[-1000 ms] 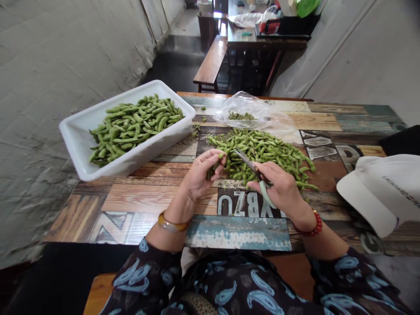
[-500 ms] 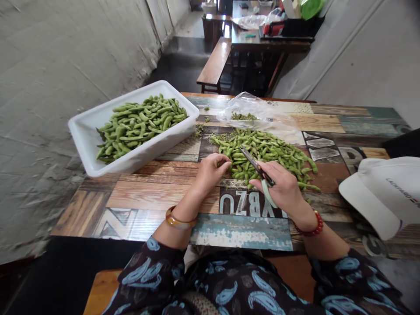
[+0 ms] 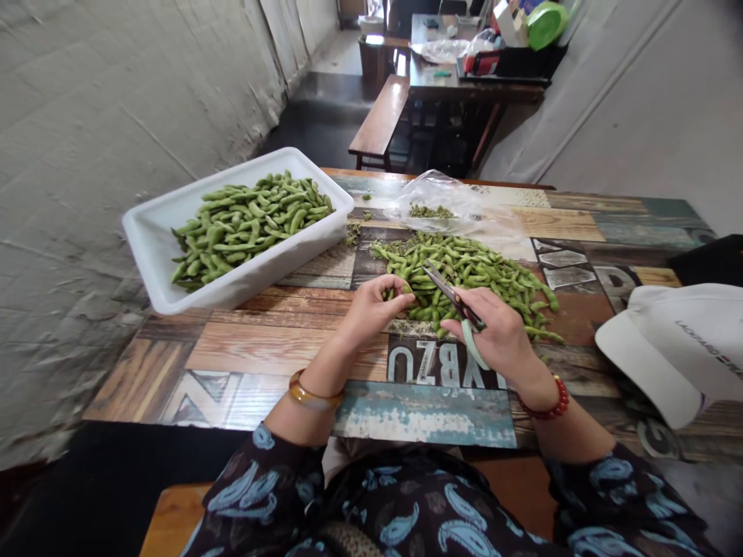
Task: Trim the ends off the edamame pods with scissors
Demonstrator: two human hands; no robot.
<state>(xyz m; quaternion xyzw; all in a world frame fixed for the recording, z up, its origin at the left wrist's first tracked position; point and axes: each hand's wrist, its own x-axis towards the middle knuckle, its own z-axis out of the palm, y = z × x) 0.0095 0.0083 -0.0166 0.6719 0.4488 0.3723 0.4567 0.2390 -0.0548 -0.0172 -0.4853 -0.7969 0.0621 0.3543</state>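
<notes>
My left hand [image 3: 372, 308] is at the left edge of a heap of green soybean pods [image 3: 491, 267] on the table. Its thumb and fingers pinch together, with a green pod [image 3: 390, 294] partly showing between them. In my right hand [image 3: 504, 331] is a pair of scissors [image 3: 446, 289], dark-bladed with a pale green handle loop. The blades point up and left over the heap, a little way from my left hand. More pods [image 3: 249, 220] lie inside a white plastic tub [image 3: 272, 272] at the left.
Behind the heap, a clear plastic bag [image 3: 435, 188] holds green trimmings [image 3: 430, 211]. A white cap [image 3: 667, 340] sits at the right of the patchwork-patterned table [image 3: 279, 329]. Farther back are a bench [image 3: 383, 116] and another table with items on it. Walls flank both sides.
My left hand has turned slightly and moved a little right; green now shows between its fingers. My right hand keeps the scissors in nearly the same place. The view has shifted slightly.
</notes>
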